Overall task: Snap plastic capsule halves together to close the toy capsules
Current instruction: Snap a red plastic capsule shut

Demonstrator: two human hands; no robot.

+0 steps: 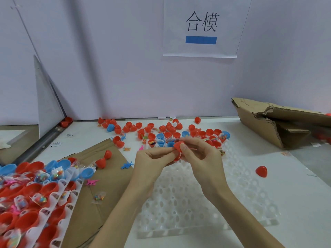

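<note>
White tabletop (268,194) against a pale wall, a paper sign (200,26) with two printed characters and a blue bar hanging above. Both hands meet over the middle of the table, and between them sits a red capsule (178,149), glossy plastic, one rounded half tilted up toward the camera, the rest hidden behind fingers. Left hand (152,161) curls its fingers in from the left and pinches the capsule's lower side; right hand (200,158) wraps over from the right, thumb pressed flat on the red shell. Whether the halves are fully seated, I cannot tell. Just beneath the hands lies a clear plastic tray (197,203) of round pockets. Behind them, loose red and blue capsule halves (168,131) scatter toward the wall, some with small packets inside. At left, a second tray (35,199) holds red and blue halves with packets of tiny bright toys, resting on flat cardboard (107,185). One closed red capsule (261,171) sits alone at right, near a torn cardboard box (268,126).
</note>
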